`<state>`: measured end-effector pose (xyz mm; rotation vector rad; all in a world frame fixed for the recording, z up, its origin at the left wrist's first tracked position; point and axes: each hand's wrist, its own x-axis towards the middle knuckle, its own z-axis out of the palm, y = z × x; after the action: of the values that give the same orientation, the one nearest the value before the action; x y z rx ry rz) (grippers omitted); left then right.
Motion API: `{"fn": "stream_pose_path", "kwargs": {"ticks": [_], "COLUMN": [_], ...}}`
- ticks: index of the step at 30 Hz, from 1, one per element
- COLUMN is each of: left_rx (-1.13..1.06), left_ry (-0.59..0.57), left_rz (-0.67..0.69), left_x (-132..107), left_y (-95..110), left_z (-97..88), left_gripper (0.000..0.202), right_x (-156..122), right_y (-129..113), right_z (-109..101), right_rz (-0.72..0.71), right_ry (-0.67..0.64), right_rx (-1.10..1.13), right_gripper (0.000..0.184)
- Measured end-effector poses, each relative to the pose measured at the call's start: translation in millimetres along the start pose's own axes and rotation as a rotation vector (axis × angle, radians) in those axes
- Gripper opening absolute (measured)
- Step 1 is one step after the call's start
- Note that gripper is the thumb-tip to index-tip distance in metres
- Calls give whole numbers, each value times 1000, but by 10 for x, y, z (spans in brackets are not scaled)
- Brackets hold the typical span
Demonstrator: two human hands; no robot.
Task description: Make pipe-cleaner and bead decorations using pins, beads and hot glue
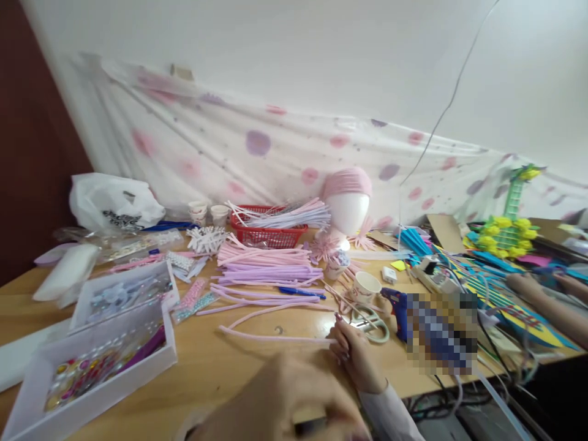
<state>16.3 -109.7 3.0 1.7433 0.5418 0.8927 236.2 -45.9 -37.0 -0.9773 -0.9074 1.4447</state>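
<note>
My right hand (353,355) is closed, fingertips pinched on a pale pink pipe cleaner (275,338) that stretches left over the wooden table and bends back near its far end. Close to the camera, my left hand (285,398) is large and smeared by motion; its fingers cannot be made out clearly. Just beyond my right hand lie scissors with pale green handles (380,331), beside a paper cup (366,285). A blue glue gun (399,309) stands to their right. Bundles of pink pipe cleaners (261,254) and purple pipe cleaners (271,275) lie farther back.
White boxes of beads and gems (169,343) stand at left. Behind are a red basket (271,237) and a foam head with a pink wrap (349,208). At right, a co-worker's hands (526,286) rest among coloured strips, near a power strip (436,278) and cables.
</note>
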Motion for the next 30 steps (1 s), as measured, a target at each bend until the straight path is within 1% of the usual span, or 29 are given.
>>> {"fn": "stream_pose_path", "kwargs": {"ticks": [2,3,4,5,6,7,9,10,12,14,18,22,26,28,30], "left_rx": [145,405,622,752,862,921,944,934,912,916,931,924,946,965,990], "left_ry": [35,84,92,73,38,-8,-71,-79,-63,-46,-21,-7,-4,12,39], "left_rz": [-25,-22,-17,-26,-44,-70,-134,-164,-214,-253,-289,-318,-365,-393,-413], "left_x": [324,448,541,601,632,641,623,609,592,594,597,528,370,256,127], "left_y": [31,17,-12,-49,-89,-126,-179,-193,-198,-193,-211,-234,-178,-141,-128], "left_z": [-136,-191,-237,-277,-312,-345,-408,-438,-493,-540,-613,-700,-816,-876,-931], "left_gripper": [28,33,39,40,36,31,29,31,32,32,31,30,31,32,32], "right_x": [26,36,46,54,61,67,75,79,87,102,145,169,167,175,195], "right_y": [-88,-134,-177,-216,-247,-270,-288,-284,-258,-225,-215,-313,-434,-474,-499], "right_z": [24,39,53,66,75,81,86,86,84,78,34,-18,11,39,51], "right_rz": [-4,-9,-15,-24,-36,-48,-86,-111,-157,-184,-249,-322,-392,-420,-407], "right_ry": [-25,-45,-65,-79,-85,-80,-36,-2,65,115,226,328,389,415,435], "right_rx": [-10,-12,-8,3,27,63,162,215,286,293,261,271,263,288,322], "right_gripper": [60,61,61,61,60,59,53,47,34,28,31,35,34,36,40]}}
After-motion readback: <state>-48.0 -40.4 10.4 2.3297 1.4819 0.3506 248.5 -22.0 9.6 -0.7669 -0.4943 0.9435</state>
